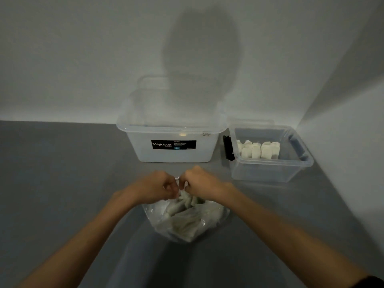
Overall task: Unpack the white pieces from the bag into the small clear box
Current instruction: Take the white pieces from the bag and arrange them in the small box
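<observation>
A clear plastic bag (188, 222) full of white pieces lies on the grey surface in front of me. My left hand (152, 187) and my right hand (200, 183) meet at the bag's far, gathered top, and both pinch the plastic there with curled fingers. The small clear box (299, 170) stands to the right near the side wall. Several white pieces (257, 150) stand upright in rows in its left half.
A large clear box (170, 142) with a black Megabox label stands behind the bag against the back wall, its lid leaning behind it. A black object (228, 147) sits between the two boxes. White walls close off the back and right.
</observation>
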Demonstrator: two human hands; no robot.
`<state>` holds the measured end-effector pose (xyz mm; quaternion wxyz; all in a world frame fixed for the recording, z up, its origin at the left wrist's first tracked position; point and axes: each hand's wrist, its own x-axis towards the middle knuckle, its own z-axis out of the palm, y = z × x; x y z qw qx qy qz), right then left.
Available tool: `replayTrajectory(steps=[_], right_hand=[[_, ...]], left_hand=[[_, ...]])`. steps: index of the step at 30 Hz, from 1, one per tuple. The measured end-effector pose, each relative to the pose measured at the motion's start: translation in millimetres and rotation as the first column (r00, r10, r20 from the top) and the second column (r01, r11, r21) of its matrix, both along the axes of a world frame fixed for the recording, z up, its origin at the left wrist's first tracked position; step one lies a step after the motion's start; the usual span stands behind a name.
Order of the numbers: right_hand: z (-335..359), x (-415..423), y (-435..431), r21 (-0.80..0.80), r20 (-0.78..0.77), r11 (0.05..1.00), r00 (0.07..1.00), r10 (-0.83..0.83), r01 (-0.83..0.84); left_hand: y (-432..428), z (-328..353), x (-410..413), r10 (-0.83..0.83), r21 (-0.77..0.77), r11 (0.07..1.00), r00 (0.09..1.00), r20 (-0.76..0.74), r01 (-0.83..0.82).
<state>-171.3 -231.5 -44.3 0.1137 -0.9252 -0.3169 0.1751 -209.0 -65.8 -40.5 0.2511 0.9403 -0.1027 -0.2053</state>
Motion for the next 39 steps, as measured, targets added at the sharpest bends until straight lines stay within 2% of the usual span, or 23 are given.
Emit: replayTrajectory(steps=[5,11,18,22,25,29,34,39], right_hand=[[-22.3,-8.4,6.9,-0.169,0.111,0.985,0.993,0.043,-0.024],[-29.0,-13.1,4.2,-0.149,0.192,0.989,0.981,0.034,-0.005],[-29.5,-12.9,-7.9,0.044,0.145,0.992,0.982,-0.122,0.116],[-13.4,-14.9,-17.1,0.252,0.09,0.958,0.982,-0.166,0.138],[8.8,-20.1,-25.7,0.417,0.021,0.895,0.983,-0.184,0.159],[35.1,-27.9,-36.7,0.607,-0.169,0.757,0.971,-0.171,0.24],[44.6,-30.6,-44.0,0.72,-0.335,0.599,0.932,-0.14,0.349],[48.6,-32.4,-49.4,0.75,-0.464,0.485,0.881,-0.098,0.449]], left_hand=[[1.2,-15.0,-7.1,-0.003,0.006,1.0,1.0,0.014,0.003],[5.4,-17.7,-12.5,0.011,-0.068,0.998,0.998,0.067,-0.006],[11.5,-19.4,-13.6,0.039,-0.163,0.986,0.995,0.087,-0.024],[11.4,-14.3,-12.3,0.094,-0.248,0.967,0.985,0.147,-0.056],[9.4,-8.3,-10.0,0.152,-0.354,0.931,0.975,0.163,-0.086],[5.4,1.9,-9.6,0.119,-0.541,0.836,0.993,0.011,-0.094],[-6.4,12.9,-14.0,0.095,-0.683,0.713,0.987,-0.132,-0.16],[-13.5,17.1,-15.3,0.167,-0.735,0.634,0.971,-0.17,-0.238]])
